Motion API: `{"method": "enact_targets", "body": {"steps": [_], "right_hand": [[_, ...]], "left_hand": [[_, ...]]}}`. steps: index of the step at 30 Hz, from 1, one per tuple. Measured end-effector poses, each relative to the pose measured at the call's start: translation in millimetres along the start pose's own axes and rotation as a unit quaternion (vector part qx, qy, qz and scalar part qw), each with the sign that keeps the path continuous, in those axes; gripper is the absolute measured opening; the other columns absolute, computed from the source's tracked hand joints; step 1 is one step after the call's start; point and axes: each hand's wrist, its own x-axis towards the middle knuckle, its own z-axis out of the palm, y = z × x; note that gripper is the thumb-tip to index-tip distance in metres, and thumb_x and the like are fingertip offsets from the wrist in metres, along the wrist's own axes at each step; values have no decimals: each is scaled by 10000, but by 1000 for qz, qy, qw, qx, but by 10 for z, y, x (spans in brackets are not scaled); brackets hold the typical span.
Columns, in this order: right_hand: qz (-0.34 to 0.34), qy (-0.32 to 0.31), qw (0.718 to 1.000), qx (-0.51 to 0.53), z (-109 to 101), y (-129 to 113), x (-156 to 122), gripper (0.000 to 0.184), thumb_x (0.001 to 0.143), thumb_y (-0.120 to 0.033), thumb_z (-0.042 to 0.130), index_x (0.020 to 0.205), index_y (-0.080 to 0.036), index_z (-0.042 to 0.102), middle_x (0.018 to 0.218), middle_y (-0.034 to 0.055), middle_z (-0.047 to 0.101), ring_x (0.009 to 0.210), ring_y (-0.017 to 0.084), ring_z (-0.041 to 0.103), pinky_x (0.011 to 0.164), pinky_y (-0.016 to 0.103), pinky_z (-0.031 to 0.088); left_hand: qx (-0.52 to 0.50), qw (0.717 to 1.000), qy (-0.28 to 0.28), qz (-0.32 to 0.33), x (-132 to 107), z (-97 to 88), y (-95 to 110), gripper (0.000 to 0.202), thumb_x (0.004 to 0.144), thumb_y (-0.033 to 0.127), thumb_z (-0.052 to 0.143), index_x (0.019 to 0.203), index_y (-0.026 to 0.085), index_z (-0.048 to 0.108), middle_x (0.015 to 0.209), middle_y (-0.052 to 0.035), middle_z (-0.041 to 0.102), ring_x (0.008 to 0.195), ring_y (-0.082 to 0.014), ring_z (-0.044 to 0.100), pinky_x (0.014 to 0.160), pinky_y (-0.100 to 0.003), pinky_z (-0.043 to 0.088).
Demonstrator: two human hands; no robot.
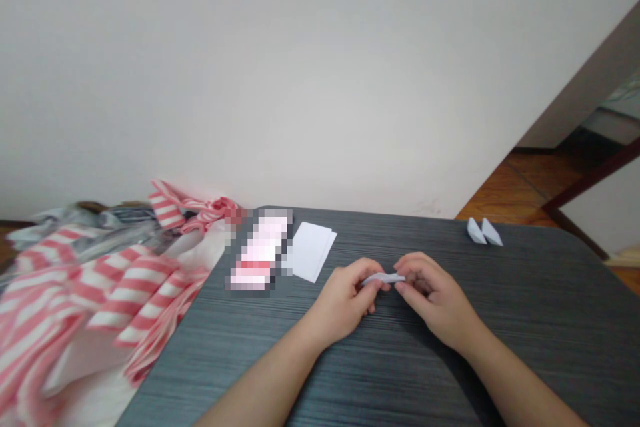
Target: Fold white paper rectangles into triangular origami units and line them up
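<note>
Between my two hands, just above the dark table (240, 360), is a small strip of folded white paper (383, 277). My left hand (350, 297) pinches its left end between thumb and fingers. At the right end, my right hand (433, 293) has its thumb and fingertips closed on the paper. A few white paper sheets (311, 252) lie stacked to the left, beyond my left hand. Two small folded paper shapes with pointed tips (484, 232) stand side by side near the table's far right edge.
A pixelated flat object (260, 250) lies left of the sheets. Red-and-white striped cloth (110, 293) is heaped beside the table's left side. A pale wall (320, 80) rises behind the table. Wooden floor (505, 187) shows past the wall's corner at right.
</note>
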Motion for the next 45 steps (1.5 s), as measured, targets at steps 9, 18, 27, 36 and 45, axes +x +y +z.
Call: {"method": "enact_targets", "body": {"steps": [9, 18, 27, 36, 45], "right_hand": [[-8, -10, 1000, -25, 12, 9, 13, 54, 882, -161, 597, 848, -201, 587, 993, 50, 578, 595, 99, 494, 516, 221, 412], [5, -21, 1000, -19, 18, 19, 18, 72, 862, -149, 616, 870, -204, 571, 952, 38, 577, 606, 110, 495, 518, 221, 406], [-7, -37, 997, -64, -13, -43, 28, 112, 920, -170, 565, 821, -202, 604, 823, 22, 586, 710, 155, 553, 641, 262, 425], [-32, -29, 997, -70, -18, -62, 37, 129, 910, -140, 563, 802, -198, 606, 807, 21, 585, 686, 145, 547, 617, 247, 410], [-31, -41, 997, -63, -9, -60, 29, 115, 910, -152, 580, 816, -204, 622, 811, 18, 603, 675, 141, 552, 608, 244, 419]], "left_hand": [[32, 999, 10, -5, 2, -8, -26, 169, 939, 268, 487, 936, 184, 634, 619, 35, 561, 540, -97, 549, 535, -188, 420], [38, 999, 12, -3, 6, -8, -35, 185, 943, 284, 491, 958, 185, 646, 617, 31, 575, 550, -103, 561, 548, -194, 426], [68, 998, 7, 7, 8, -9, -4, 164, 924, 264, 524, 960, 178, 659, 667, 20, 602, 587, -103, 558, 565, -194, 416], [130, 990, 19, 52, 9, -13, 15, 147, 885, 234, 587, 933, 173, 712, 876, -30, 699, 755, -138, 600, 630, -208, 416], [137, 989, 16, 43, 2, -12, 33, 195, 921, 251, 523, 904, 173, 701, 796, -20, 686, 701, -131, 582, 622, -212, 412]]}}
